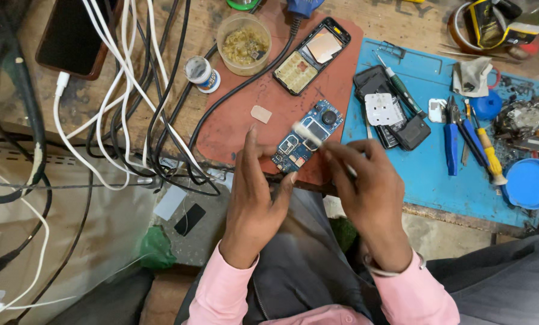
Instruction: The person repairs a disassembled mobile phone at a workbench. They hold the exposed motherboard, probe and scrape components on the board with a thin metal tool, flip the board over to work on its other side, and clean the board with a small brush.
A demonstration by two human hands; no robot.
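Here the small blue circuit board (306, 137) lies flat on the reddish-brown mat (233, 129), at its near edge, close to the person's body, so both hands can work on it without stretching. The left hand (254, 198) rests beside the board with its fingers loosely curled and the thumb and forefinger touching the board's near corner, apparently to pin it so that it cannot slide; it grips nothing else. The right hand (369, 192) is closed around a slim white-tipped brush (310, 136), held like a pen, with the pale tip laid across the middle of the board, a hold that suits fine, light strokes. Just beyond the board, on the same mat, the opened phone shell (311, 55) lies face up, set aside but near. A clear tub of brassy wool (243, 43) and a small round tin (201, 73) stand at the mat's far left corner, within reach. On the blue mat (438, 180) to the right, blue-handled pliers (451, 141), a yellow-handled screwdriver (489, 153) and black phone covers (390, 114) lie spread out singly, each easy to pick up. A tangle of white and black cables (131, 108) is kept off to the left.
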